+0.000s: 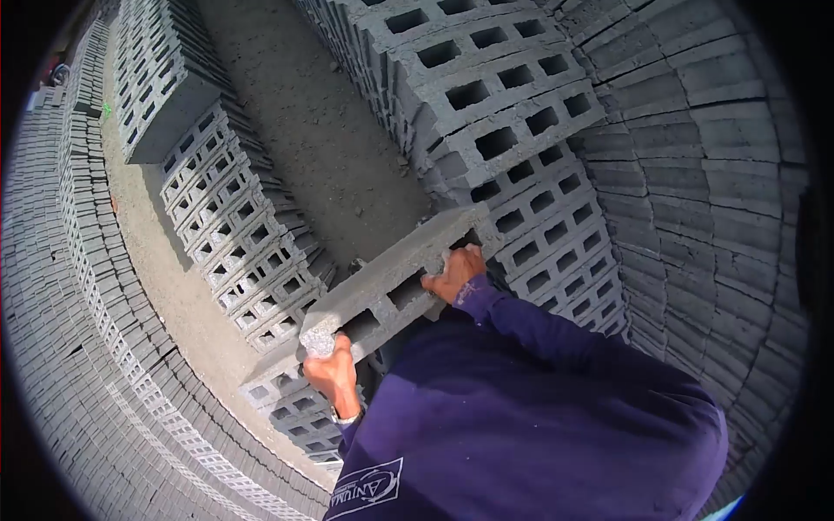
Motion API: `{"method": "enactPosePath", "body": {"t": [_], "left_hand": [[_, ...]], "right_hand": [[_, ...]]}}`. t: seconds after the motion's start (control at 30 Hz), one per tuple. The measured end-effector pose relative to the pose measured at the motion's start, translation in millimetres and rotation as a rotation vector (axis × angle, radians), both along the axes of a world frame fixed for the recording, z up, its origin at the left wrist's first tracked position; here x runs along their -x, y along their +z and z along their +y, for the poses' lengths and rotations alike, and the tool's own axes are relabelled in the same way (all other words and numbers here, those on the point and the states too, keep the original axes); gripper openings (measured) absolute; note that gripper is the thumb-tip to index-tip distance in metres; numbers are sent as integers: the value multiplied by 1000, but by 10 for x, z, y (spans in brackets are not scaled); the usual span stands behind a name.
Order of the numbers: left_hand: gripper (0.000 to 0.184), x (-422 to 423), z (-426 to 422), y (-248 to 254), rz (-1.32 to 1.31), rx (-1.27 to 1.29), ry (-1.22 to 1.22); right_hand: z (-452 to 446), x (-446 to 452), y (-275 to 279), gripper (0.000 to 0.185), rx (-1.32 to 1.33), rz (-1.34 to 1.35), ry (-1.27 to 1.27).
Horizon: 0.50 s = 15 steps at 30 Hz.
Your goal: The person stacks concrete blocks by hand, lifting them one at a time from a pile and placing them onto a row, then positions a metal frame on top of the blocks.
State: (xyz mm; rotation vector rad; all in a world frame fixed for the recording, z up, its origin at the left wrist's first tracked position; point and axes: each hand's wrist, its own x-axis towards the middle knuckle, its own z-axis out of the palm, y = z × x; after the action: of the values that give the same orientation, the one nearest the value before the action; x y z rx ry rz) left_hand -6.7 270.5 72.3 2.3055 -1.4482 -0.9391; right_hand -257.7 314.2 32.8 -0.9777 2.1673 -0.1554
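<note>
Head view, left hand (333, 375), right hand (456, 274), curled on hollow block (393, 271)

The block (391, 265) is grey, rough concrete, long, with rectangular hollows showing along one side. Gripped near both ends, it lies aslant: one end just beside the stack (528, 94), contact unclear; the other, sunlit and speckled, well apart from it.
</note>
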Motion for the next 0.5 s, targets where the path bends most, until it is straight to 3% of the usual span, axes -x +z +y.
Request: {"method": "enactPosePath", "body": {"t": [0.07,0.2,0.3,0.4,0.5], "left_hand": [[40,511,122,-222,-29,98,-104],[37,1577,234,-436,296,67,-142],[40,2201,241,-682,212,41,-248],[43,2775,241,-735,315,37,-227],[47,3104,265,-679,137,-63,-214]], "right_hand": [[187,562,106,47,10,71,-29],[432,1606,247,45,66,275,-102],[490,2241,250,44,70,335,-128],[498,2788,173,43,56,373,-138],[504,3109,104,41,40,344,-122]]}}
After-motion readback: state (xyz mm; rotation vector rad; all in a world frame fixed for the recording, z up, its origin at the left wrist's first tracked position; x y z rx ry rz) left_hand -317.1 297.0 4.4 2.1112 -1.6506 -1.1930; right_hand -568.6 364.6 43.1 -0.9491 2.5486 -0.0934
